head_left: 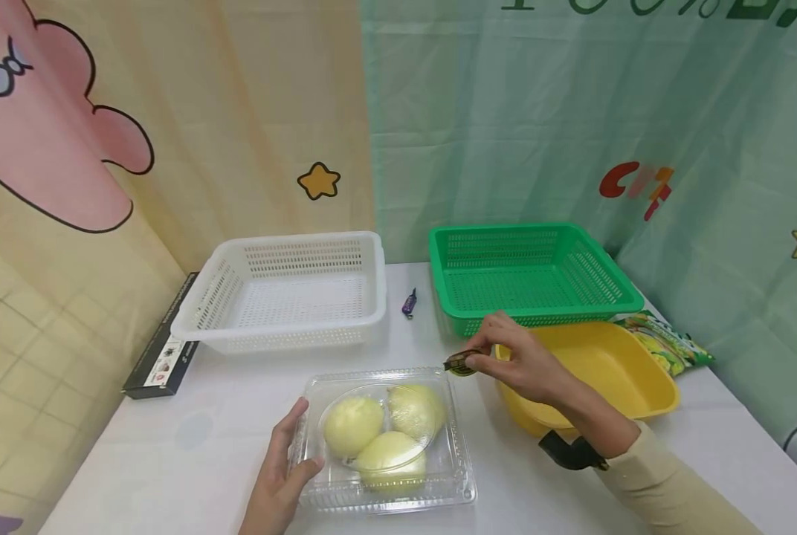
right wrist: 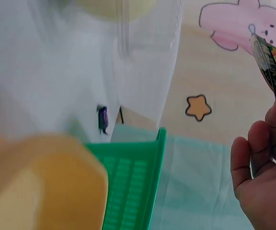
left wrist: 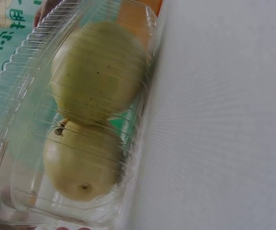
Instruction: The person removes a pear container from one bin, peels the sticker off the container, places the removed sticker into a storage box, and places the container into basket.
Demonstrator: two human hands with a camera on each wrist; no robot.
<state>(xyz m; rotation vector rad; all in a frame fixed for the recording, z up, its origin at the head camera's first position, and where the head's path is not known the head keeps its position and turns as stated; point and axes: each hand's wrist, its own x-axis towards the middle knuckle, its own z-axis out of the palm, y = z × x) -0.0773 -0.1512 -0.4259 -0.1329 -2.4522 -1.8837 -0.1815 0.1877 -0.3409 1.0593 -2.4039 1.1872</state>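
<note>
A clear plastic clamshell box stands on the table with three pale yellow-green pears inside, its lid down. My left hand holds the box at its left side, thumb over the lid's edge. In the left wrist view two pears show through the ribbed wall. Above the box's far right corner, my right hand pinches a small packet between thumb and fingertips. Its wrapper is dark with printed writing and a clear edge in the right wrist view.
A white basket stands back left, beside a long black box. At the back right is a green basket, with a yellow basin in front and a green snack bag beside them. A purple-wrapped candy lies between the baskets.
</note>
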